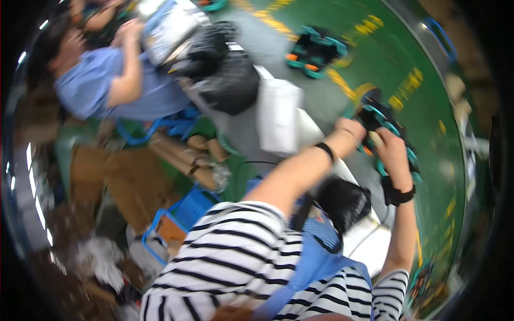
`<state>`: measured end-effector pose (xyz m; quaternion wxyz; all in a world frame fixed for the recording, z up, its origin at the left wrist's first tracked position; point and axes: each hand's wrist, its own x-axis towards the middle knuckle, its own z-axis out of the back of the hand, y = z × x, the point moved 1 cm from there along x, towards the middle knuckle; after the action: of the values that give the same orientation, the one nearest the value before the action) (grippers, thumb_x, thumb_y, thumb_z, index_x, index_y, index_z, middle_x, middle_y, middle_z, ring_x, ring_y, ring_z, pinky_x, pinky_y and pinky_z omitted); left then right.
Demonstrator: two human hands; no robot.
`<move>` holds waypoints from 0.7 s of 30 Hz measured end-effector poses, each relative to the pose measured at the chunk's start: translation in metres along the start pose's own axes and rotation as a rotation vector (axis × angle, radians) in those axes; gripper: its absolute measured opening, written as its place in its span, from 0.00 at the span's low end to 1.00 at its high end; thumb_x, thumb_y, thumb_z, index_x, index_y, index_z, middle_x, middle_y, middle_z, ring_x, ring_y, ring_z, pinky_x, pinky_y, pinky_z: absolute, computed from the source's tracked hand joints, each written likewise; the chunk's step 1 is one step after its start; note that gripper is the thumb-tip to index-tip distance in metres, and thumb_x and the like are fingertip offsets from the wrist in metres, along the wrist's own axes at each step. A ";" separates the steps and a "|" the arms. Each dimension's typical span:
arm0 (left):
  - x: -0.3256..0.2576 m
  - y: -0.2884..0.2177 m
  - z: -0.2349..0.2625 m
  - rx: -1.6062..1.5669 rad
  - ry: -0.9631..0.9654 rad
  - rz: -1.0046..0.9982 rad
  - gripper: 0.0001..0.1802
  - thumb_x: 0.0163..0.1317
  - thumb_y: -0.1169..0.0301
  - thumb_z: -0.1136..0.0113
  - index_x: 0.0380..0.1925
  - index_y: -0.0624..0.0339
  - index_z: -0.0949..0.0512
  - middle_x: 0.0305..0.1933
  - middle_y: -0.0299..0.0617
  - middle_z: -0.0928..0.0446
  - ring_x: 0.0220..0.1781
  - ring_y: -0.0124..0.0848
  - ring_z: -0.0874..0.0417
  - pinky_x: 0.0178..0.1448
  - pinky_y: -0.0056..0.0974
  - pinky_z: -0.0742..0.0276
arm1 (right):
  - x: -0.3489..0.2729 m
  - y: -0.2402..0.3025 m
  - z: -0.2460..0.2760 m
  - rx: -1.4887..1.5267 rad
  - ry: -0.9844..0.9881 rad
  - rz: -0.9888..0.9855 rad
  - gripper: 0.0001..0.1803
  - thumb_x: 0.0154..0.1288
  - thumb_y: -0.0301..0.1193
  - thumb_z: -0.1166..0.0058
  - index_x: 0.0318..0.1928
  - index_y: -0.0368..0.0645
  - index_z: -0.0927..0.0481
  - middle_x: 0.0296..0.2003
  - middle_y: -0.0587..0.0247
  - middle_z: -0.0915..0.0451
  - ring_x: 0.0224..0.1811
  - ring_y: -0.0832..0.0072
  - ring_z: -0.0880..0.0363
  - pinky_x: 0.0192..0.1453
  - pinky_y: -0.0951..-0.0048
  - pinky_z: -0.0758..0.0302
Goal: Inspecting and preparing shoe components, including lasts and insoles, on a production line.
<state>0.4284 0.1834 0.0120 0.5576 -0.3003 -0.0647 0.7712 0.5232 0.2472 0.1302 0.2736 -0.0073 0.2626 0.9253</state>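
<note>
Both arms stretch out to the right, over a black and teal piece with orange parts [395, 128] on the green surface. My left hand [350, 130] is closed at the piece's near-left edge, with its fingertips mostly hidden and smeared. Just right of it, my right hand [392, 152] has curled fingers and a thumb pointing toward the left hand. Something small may be pinched between the hands, but blur hides it. A second black and teal piece with orange ends [316, 52] lies farther off, apart from both hands.
A white package [278, 115] and black plastic bags [227, 80] stand on the grey worktop left of my hands. Another black bundle [345, 200] lies close to my body. At the far left sits a co-worker in a blue shirt [120, 80]. Brown cardboard [126, 179] and a blue stool [195, 208] are at left.
</note>
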 end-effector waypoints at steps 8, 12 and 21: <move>-0.035 0.014 0.020 0.238 -0.300 -0.121 0.22 0.53 0.66 0.41 0.51 0.51 0.27 0.49 0.44 0.27 0.51 0.44 0.26 0.51 0.45 0.26 | -0.197 0.018 0.028 -0.093 -0.333 -0.327 0.09 0.61 0.34 0.47 0.31 0.42 0.25 0.26 0.54 0.23 0.28 0.54 0.24 0.30 0.60 0.30; -0.065 -0.004 0.015 0.052 -0.461 -0.286 0.27 0.54 0.66 0.39 0.56 0.52 0.31 0.51 0.47 0.29 0.53 0.48 0.28 0.56 0.46 0.30 | -0.259 0.017 -0.020 -0.083 -0.371 -0.480 0.14 0.57 0.42 0.42 0.28 0.44 0.25 0.18 0.62 0.24 0.20 0.65 0.23 0.22 0.66 0.30; -0.127 -0.038 -0.022 -0.155 -0.312 -0.384 0.22 0.55 0.67 0.40 0.51 0.58 0.26 0.46 0.50 0.26 0.49 0.47 0.25 0.54 0.42 0.30 | -0.286 0.009 -0.092 -0.261 -0.259 -0.568 0.24 0.51 0.49 0.39 0.26 0.39 0.28 0.17 0.58 0.25 0.18 0.63 0.22 0.21 0.66 0.28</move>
<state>0.4967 0.0782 0.0599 0.6525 -0.2015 -0.2647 0.6809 0.7504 0.0521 0.0999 0.5485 0.0026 0.0926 0.8310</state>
